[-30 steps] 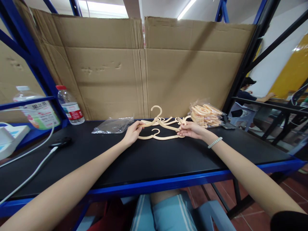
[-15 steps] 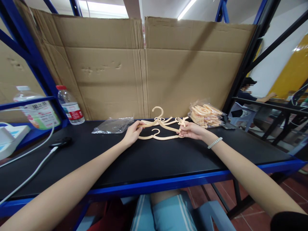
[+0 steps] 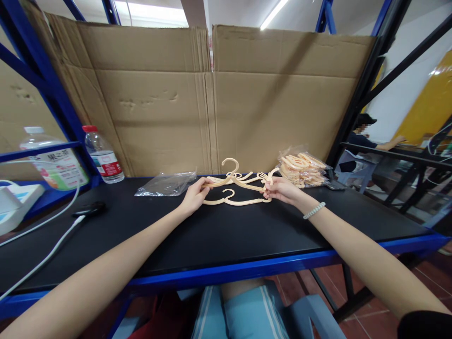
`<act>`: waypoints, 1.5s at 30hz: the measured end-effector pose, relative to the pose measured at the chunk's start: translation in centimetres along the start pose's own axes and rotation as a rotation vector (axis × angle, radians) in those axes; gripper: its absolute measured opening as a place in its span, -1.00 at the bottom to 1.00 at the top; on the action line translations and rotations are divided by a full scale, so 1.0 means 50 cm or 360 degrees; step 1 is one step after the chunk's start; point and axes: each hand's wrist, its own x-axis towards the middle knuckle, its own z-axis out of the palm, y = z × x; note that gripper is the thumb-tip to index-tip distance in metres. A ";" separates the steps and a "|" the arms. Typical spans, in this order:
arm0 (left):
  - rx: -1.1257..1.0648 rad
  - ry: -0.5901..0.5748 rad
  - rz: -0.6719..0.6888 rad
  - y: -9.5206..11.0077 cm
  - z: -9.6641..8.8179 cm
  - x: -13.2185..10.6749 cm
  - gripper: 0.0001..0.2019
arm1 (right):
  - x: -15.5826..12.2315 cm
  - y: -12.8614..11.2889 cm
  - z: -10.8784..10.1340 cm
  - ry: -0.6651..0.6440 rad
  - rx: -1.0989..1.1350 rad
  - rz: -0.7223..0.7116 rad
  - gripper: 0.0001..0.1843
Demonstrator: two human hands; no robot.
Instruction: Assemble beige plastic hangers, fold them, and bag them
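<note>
Between my two hands is a cream-coloured clothes hanger (image 3: 247, 186) with its hook pointing up. My left hand (image 3: 194, 194) is closed around its left end. At the right end, my right hand (image 3: 280, 190) pinches the hanger, and a small cream piece sticks up by the fingertips; its exact shape is partly hidden. Just in front, a second hanger (image 3: 243, 203) lies flat on the black tabletop (image 3: 219, 235). More cream hanger parts lie behind the held one, overlapping so that I cannot separate them.
A clear plastic bag (image 3: 165, 183) lies left of my hands. To the right sits a bagged stack of cream hangers (image 3: 303, 169) beside a phone (image 3: 335, 185). A water bottle (image 3: 104, 157), a cable (image 3: 52, 249) and a cardboard wall (image 3: 158, 103) border the table. Another person (image 3: 363, 134) sits far right.
The held hanger's hook has tipped slightly left, and its right end has risen a little. My right hand has shifted slightly; my left hand stays in place.
</note>
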 end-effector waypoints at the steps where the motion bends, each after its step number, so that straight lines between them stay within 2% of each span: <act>1: 0.0004 0.0001 0.0000 -0.001 0.000 0.000 -0.81 | 0.000 0.000 0.000 0.0013 -0.0015 -0.0017 -0.80; 23: 0.0153 -0.0070 0.0007 -0.002 0.003 -0.001 -0.78 | 0.006 0.002 0.014 0.0235 -0.0143 -0.0309 -0.72; 29: 0.0322 -0.0118 0.0040 0.006 0.015 -0.008 -0.79 | 0.005 0.011 0.022 0.0138 -0.0096 -0.0281 -0.68; 37: 0.0609 -0.0155 -0.0109 -0.009 0.009 -0.008 -0.75 | 0.014 0.025 0.021 0.0162 -0.0054 -0.0356 -0.64; 45: 0.0829 -0.0355 -0.0300 0.036 -0.013 -0.010 -0.76 | 0.012 0.024 0.022 0.0138 0.0007 -0.0293 -0.65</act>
